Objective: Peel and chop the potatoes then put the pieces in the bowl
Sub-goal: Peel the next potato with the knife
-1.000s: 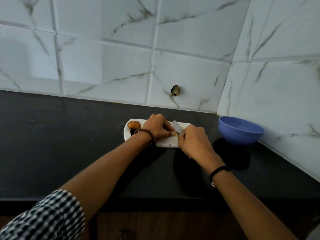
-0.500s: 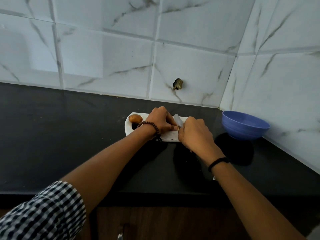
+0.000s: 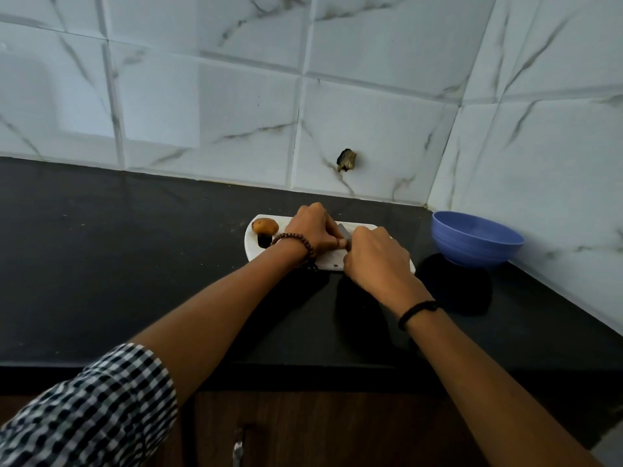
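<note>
A white cutting board [image 3: 328,261] lay on the dark bench [image 3: 135,264], with an unpeeled potato [image 3: 265,225] at its left end. The right hand [image 3: 374,256] gripped a knife [image 3: 346,230], its blade showing between the hands. The left hand [image 3: 310,230] curled down beside the blade; I cannot tell what it held. A blue bowl [image 3: 475,239] stood well apart, right.

Dim, bluish cast — soft shadows, wide-angle bowing
</note>
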A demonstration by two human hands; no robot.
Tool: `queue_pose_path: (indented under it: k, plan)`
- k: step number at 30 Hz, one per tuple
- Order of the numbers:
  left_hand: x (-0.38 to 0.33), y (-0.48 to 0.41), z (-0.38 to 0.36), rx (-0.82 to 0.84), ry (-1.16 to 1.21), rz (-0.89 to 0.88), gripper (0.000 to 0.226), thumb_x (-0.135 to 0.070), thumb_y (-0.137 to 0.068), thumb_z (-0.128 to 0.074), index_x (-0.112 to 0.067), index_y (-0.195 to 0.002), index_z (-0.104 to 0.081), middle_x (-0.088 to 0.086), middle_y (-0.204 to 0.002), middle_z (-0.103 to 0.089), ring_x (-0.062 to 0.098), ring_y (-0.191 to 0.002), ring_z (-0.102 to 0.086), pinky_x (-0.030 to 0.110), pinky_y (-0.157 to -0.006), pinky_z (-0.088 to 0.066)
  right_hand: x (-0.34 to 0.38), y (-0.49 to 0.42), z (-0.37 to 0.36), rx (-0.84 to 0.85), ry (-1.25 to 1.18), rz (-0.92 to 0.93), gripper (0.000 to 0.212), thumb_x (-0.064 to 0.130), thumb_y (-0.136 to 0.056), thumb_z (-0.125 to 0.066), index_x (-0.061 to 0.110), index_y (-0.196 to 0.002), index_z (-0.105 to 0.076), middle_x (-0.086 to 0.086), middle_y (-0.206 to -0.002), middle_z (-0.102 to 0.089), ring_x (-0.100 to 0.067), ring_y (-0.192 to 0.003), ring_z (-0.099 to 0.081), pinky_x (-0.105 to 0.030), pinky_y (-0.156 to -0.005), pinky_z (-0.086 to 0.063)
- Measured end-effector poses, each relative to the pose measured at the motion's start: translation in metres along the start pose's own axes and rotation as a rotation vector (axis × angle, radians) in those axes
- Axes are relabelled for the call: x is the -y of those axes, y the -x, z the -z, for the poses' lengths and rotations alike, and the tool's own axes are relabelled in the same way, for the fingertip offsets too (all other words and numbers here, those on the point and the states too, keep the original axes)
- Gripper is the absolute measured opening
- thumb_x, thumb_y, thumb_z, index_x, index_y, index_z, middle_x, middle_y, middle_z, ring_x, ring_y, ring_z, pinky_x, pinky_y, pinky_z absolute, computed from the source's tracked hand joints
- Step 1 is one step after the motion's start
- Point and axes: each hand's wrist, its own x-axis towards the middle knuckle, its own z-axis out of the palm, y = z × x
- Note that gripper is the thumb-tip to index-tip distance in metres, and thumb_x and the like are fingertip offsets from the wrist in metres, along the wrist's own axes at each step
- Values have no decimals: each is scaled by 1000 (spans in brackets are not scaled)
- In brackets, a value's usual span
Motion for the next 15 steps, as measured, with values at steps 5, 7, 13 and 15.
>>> queue_pose_path:
  k: [5,7,13,15]
  plan:
    - [3,-3,-1,10,10,4,14,-19,-75,-81,-10,-86,-78,4,-87,-75,9,-82,-66,24,-80,-55,-1,4,1,3,12,3,27,13,-97,-52,8,-124,-54,-14,-123,-56,-34,-111,-58,-35,-76,-37]
    - [4,-3,-1,12,8,-5,13,-19,-75,-80,-11,-86,-78,3,-87,-75,9,-83,-66,25,-81,-56,-1,4,1,2,29,13,26,13,-98,-51,8,-123,-54,-14,-123,-56,-33,-110,-58,-35,-75,-37]
    - [6,-4,-3,21,1,-32,16,-22,-76,-80,-11,-87,-78,2,-87,-75,10,-86,-67,26,-82,-56,-3,14,4,27,57,25,26,16,-98,-55,12,-124,-54,-11,-119,-55,-31,-107,-59,-35,-73,-41]
    - [6,-2,-3,22,-6,-37,15,-23,-77,-79,-12,-88,-77,2,-88,-74,10,-87,-66,25,-83,-54,-5,19,5,30,72,31,22,17,-98,-56,12,-120,-55,-10,-109,-54,-28,-101,-61,-35,-72,-44]
